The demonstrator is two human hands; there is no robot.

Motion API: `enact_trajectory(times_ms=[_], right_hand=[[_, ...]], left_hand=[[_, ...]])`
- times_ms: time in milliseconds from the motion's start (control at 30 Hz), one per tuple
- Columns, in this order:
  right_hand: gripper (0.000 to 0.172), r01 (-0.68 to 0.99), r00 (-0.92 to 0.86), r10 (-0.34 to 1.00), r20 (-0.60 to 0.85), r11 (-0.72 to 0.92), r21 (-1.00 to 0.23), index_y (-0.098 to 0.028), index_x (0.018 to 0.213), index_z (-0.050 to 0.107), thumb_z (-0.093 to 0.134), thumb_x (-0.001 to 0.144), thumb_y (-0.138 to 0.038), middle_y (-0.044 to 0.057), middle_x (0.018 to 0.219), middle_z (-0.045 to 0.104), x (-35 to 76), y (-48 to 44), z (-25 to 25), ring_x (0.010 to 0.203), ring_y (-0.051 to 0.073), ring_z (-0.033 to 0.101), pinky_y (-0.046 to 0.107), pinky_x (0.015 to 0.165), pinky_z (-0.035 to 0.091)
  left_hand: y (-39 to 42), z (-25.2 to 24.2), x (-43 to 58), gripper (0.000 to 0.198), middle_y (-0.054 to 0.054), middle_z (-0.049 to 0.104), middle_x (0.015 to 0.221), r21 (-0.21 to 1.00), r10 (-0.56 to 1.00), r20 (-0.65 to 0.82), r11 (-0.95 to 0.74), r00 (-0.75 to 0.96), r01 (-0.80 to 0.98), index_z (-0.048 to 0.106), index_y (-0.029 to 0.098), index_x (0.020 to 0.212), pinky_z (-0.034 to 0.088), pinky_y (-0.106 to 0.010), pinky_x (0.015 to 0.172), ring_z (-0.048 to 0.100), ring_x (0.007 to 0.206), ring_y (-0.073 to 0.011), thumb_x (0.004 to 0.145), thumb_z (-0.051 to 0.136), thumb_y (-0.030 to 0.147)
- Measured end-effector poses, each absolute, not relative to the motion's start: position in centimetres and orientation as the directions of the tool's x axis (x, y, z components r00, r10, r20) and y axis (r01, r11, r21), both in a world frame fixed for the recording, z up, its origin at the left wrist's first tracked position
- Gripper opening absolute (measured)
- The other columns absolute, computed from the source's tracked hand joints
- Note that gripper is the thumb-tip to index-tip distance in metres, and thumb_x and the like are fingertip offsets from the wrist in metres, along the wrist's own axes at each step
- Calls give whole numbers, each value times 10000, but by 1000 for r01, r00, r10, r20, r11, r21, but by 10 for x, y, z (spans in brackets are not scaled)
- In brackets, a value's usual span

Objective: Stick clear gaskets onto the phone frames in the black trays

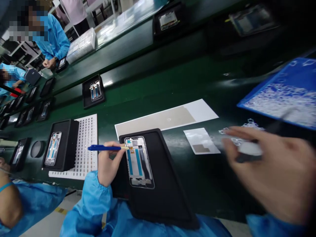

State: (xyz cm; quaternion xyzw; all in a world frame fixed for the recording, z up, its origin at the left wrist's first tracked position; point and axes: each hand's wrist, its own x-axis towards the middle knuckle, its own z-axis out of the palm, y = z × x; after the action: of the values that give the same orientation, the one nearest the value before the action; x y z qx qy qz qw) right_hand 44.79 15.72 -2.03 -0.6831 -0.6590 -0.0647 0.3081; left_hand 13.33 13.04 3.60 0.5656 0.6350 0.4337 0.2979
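My left hand [108, 163] grips a blue pen-like tool [103, 148] whose tip rests at the top left corner of a phone frame [138, 162]. That frame lies in a black tray [163, 184] at the near edge of the green belt. My right hand [269, 168], blurred by motion, is at the right and closed around a dark thin tool [271, 130], beside small clear ring parts [249, 125] scattered on the belt.
A blue tray [283, 95] of clear parts sits at the right. White sheets [168, 118] and a small card [201, 141] lie behind the tray. A white perforated board [86, 144] holds another black fixture [60, 144]. More trays line the belt; other workers in blue coats stand at far left.
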Motion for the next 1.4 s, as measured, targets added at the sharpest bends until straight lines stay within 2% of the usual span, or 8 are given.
enact_trajectory(times_ms=[67, 100, 167, 400, 800, 1033, 1267, 1400], right_hand=[[206, 833, -73, 871, 486, 322, -450, -211, 1077, 639, 514, 945, -307, 93, 943, 691, 407, 156, -6, 829, 233, 628, 341, 670, 466], [208, 747, -151, 880, 451, 400, -530, -206, 1098, 621, 486, 959, -282, 78, 968, 691, 387, 158, -2, 849, 218, 635, 335, 717, 479], [212, 666, -266, 874, 406, 471, -579, -197, 1106, 613, 468, 956, -234, 64, 957, 697, 353, 166, 0, 856, 222, 630, 339, 714, 465], [233, 658, -297, 883, 364, 466, -592, -177, 1122, 590, 502, 907, -164, 69, 996, 701, 322, 175, -14, 895, 245, 589, 366, 734, 374], [271, 662, -326, 870, 369, 489, -568, -185, 1163, 577, 467, 915, -184, 72, 1003, 700, 329, 157, -20, 913, 250, 579, 385, 783, 363], [288, 658, -324, 867, 379, 494, -569, -175, 1161, 577, 465, 897, -149, 76, 994, 698, 330, 157, -19, 912, 247, 576, 378, 775, 359], [291, 653, -317, 862, 396, 501, -568, -167, 1150, 572, 482, 877, -125, 66, 918, 693, 329, 157, -18, 900, 248, 575, 368, 762, 353], [295, 653, -313, 865, 393, 496, -572, -164, 1154, 572, 476, 878, -123, 74, 945, 695, 330, 156, -18, 907, 250, 573, 370, 772, 353]], left_hand=[[143, 35, 134, 136, -52, 727, 916, 860, 983, 130, -47, -130, 508, 572, 192, 904, 605, -290, 751, 731, 872, -201, 851, 668, 273], [150, 34, 135, 126, -50, 726, 925, 854, 986, 128, -57, -103, 517, 573, 195, 905, 606, -292, 753, 732, 871, -200, 854, 663, 268], [161, 29, 138, 120, -48, 727, 930, 853, 991, 115, -64, -68, 517, 570, 198, 909, 610, -300, 751, 735, 857, -200, 853, 659, 256], [162, 18, 140, 120, -47, 736, 925, 879, 995, 59, -17, -75, 476, 565, 194, 913, 612, -282, 722, 740, 830, -190, 851, 652, 250], [155, 19, 149, 65, -45, 730, 902, 776, 998, 51, -69, 47, 626, 602, 209, 928, 604, -304, 724, 731, 788, -195, 867, 622, 222], [157, 21, 152, 56, -41, 720, 889, 673, 993, 73, -120, 96, 730, 601, 217, 934, 582, -285, 701, 723, 761, -194, 878, 607, 216], [156, 22, 159, 117, -40, 713, 934, 437, 975, 107, -223, 195, 871, 609, 233, 1009, 526, -252, 660, 702, 782, -201, 898, 584, 261], [158, 21, 157, 120, -50, 718, 947, 439, 976, 76, -214, 202, 872, 585, 218, 1024, 530, -271, 682, 707, 778, -206, 917, 554, 262]])
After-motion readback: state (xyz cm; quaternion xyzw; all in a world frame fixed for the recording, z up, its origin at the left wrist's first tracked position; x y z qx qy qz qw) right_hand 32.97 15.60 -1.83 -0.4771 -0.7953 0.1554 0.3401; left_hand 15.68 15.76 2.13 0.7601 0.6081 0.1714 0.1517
